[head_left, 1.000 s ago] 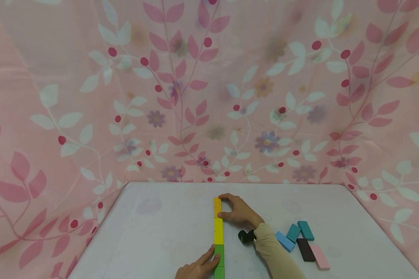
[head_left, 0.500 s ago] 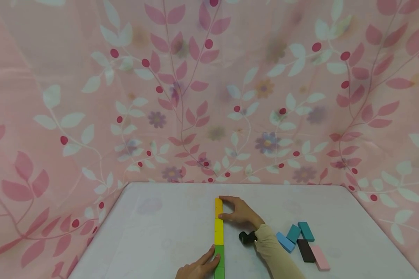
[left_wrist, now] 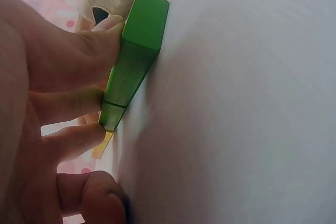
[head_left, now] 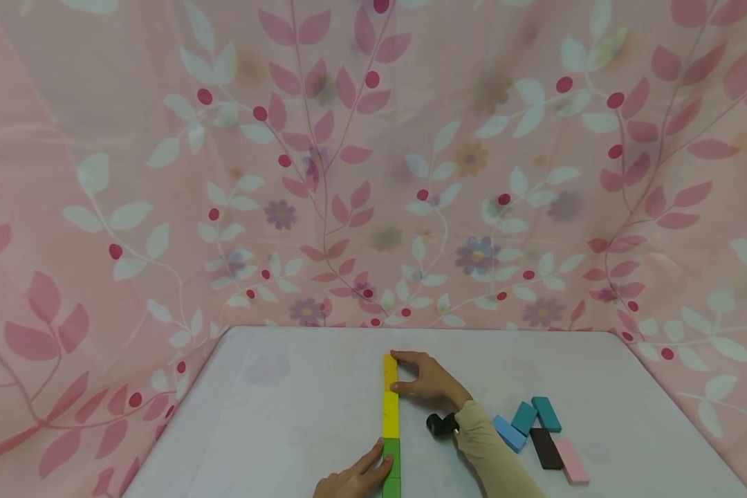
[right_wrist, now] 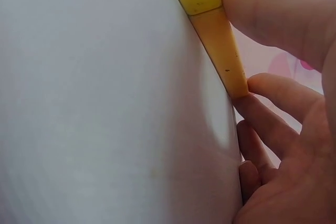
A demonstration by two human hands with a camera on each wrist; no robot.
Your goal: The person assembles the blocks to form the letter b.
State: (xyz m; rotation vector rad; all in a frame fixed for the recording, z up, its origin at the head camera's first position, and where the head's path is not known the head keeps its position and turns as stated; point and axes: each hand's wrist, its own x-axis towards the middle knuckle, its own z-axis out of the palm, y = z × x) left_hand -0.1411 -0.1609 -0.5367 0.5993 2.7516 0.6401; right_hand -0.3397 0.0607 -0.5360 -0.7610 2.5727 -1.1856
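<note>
Nearest, toward six o'clock, the left hand (head_left: 355,477) holds its thumb apart from fairly straight fingers, their tips touching two plain green blocks (head_left: 395,476) set end to end on the white table (head_left: 286,422). At twelve o'clock beyond them, a bright yellow block (head_left: 391,413) continues the straight row. Farther, the right hand (head_left: 428,380) lies at three o'clock of a specked amber block (head_left: 390,373), loosely parted, fingertips at its far end, thumb by the seam.

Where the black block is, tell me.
In the head view, the black block lies on the right side of the white table, just left of the pink block and right of the light blue block.
</note>
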